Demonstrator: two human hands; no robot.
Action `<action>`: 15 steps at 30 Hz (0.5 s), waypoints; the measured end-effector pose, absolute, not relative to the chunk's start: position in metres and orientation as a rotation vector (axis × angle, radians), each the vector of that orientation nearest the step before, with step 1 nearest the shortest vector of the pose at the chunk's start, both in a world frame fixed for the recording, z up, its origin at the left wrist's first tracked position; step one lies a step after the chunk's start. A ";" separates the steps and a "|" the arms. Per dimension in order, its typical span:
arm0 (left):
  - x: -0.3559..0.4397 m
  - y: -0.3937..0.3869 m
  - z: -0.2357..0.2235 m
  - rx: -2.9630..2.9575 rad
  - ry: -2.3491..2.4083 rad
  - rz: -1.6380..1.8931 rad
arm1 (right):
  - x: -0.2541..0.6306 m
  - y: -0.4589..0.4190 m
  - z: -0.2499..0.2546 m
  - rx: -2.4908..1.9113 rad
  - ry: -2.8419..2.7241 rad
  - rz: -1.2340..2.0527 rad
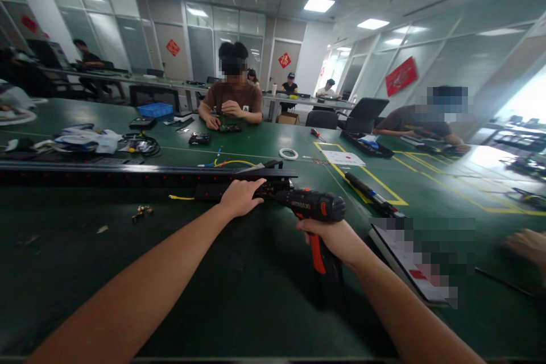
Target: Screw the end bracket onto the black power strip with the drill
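Observation:
My right hand [336, 239] is closed round the handle of a black and orange cordless drill [315, 207], whose nose points left at the end of a long black power strip [145, 175] lying across the green table [256, 284]. My left hand [241, 196] rests on the strip's right end, fingers curled over it beside the drill tip. Yellow and blue wires [228, 163] stick out behind the strip. A short yellow wire [181, 198] lies in front of it.
Small brass parts [142, 212] lie at left. A black screwdriver-like tool [369, 192] and a blurred tablet [420, 261] sit at right, a tape roll [289, 153] beyond. A person sits opposite working; another sits far right. Another person's hand [529, 245] shows at the right edge.

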State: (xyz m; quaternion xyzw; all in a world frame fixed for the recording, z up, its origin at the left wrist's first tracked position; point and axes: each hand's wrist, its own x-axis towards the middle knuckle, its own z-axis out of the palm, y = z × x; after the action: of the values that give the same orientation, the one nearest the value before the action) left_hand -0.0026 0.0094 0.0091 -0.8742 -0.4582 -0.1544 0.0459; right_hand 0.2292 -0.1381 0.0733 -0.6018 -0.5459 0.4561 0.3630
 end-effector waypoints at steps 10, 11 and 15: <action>-0.003 0.011 0.008 -2.672 -1.387 -0.479 | 0.231 -0.136 0.070 -1.520 -1.451 1.163; -0.003 0.011 0.008 -2.672 -1.391 -0.478 | 0.231 -0.136 0.070 -1.522 -1.447 1.163; -0.003 0.011 0.007 -2.681 -1.399 -0.483 | 0.230 -0.136 0.070 -1.521 -1.459 1.144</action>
State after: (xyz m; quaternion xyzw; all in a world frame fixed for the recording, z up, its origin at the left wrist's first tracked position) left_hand -0.0028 0.0112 0.0073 -0.8747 -0.4565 -0.1577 0.0395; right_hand 0.2305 -0.1358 0.0700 -0.5909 -0.5670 0.4444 0.3632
